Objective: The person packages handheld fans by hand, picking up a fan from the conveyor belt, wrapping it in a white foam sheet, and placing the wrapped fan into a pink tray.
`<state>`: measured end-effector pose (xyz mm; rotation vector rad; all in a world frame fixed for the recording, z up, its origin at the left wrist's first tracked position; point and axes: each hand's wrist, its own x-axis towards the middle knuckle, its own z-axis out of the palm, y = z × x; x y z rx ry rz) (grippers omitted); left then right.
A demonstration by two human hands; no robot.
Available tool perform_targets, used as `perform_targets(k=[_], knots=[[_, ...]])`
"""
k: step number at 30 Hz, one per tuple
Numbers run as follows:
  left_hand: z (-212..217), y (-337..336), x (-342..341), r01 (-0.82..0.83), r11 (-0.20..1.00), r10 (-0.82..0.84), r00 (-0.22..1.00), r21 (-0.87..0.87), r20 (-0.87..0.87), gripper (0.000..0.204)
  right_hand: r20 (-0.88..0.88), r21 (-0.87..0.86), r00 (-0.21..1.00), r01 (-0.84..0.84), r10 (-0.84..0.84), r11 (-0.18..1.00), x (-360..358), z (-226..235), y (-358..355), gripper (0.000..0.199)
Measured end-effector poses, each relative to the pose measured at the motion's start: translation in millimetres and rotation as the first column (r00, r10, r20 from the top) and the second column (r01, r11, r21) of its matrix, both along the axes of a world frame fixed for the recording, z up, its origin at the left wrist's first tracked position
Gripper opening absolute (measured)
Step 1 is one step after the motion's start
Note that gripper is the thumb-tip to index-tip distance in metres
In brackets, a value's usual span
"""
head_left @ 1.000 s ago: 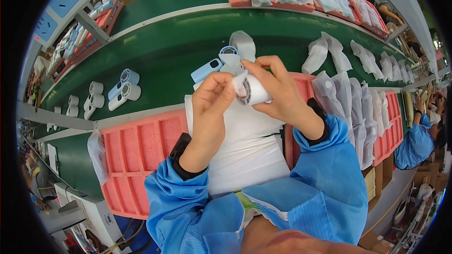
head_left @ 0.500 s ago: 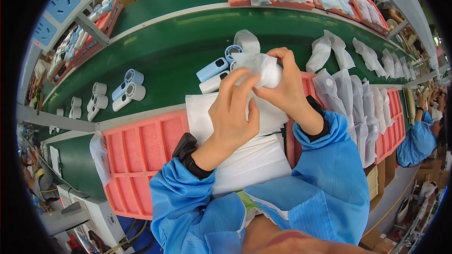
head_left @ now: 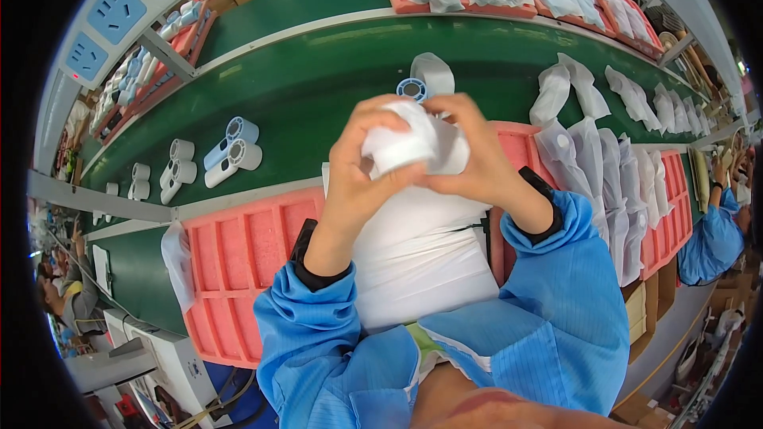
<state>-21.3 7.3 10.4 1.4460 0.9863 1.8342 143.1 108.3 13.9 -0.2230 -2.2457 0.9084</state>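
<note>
Both my hands are raised above a stack of flat white bags (head_left: 421,262). My left hand (head_left: 358,159) curls round the left side of a white wrapped bundle (head_left: 401,139), its thumb underneath. On the other side, my right hand (head_left: 481,155) grips the same bundle's thin white wrapping with thumb and bent fingers. What lies inside the wrapping is mostly hidden; it looks rounded. Just beyond my hands, a blue ring-headed handheld device (head_left: 412,89) shows in part beside a curled translucent bag piece (head_left: 434,73).
A pink compartment tray (head_left: 246,250) lies to the left. More ring-headed devices (head_left: 234,155) sit on the green surface (head_left: 318,111). Several wrapped devices (head_left: 604,183) rest on a pink tray at right. Another person's blue sleeve (head_left: 711,242) shows at far right.
My left hand has moved up and turned to cup the bundle's left side. The bundle has shifted left and turned. My right hand has come slightly lower, still gripping it.
</note>
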Motion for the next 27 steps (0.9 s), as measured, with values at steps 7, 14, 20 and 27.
perform_targets(k=[7,14,20,27], knots=[[5,-5,5,-0.296,0.955,0.295,0.954,-0.003,-0.043,0.045,0.15,0.071,0.989,-0.015,0.005,0.997,2,-22,12,0.051],[-10,-7,20,-0.569,0.774,0.633,0.71,0.278,-0.307,0.035,0.245,0.212,0.906,0.296,-0.344,0.931,-5,-19,-9,0.048],[6,-8,17,-0.624,0.708,0.697,0.545,0.33,-0.467,0.022,0.253,-0.069,0.944,0.237,-0.213,0.969,2,-12,-8,0.046],[-1,-7,13,-0.625,0.773,0.623,0.714,0.112,-0.319,0.02,0.276,-0.409,0.961,0.131,-0.014,0.903,3,6,-8,0.043]])
